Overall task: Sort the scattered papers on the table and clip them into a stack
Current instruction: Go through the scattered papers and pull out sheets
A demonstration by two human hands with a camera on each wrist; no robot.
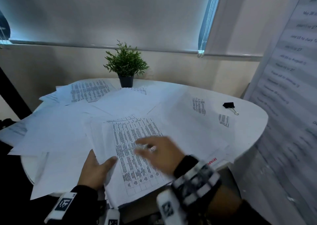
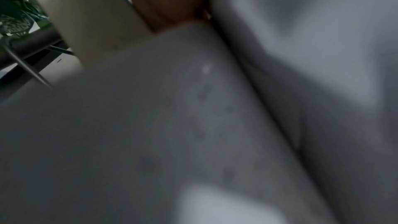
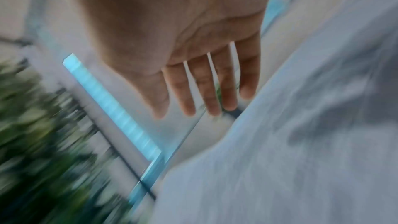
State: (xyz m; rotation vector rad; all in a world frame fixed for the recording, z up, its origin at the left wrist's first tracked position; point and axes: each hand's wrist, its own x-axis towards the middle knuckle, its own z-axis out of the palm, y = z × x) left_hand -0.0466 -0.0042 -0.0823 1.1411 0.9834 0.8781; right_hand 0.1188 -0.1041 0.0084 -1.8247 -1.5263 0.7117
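Plainly, the papers (image 1: 130, 156) are light, thin and limp, apt to slide over one another and to crease if pinched at a corner, so I judge a flat hold along one edge of the gathered bundle the safest grip; the bundle lies at the near edge of the white counter (image 1: 248, 108), with more loose sheets (image 1: 89, 91) fanned across the far and left parts; the left hand (image 1: 96, 170) grasps the bundle's left edge, thumb on top, while the right hand (image 1: 161, 152) hovers released and flat over the printed top sheet, blurred; the black binder clip (image 1: 229, 105) lies well apart at the right rim; only the head view shows clip, potted plant (image 1: 126, 65) and the whole spread; the right wrist view alone shows the straight, parted fingers (image 3: 189, 91) from below; the left wrist view gives only blurred grey paper (image 2: 172, 125).
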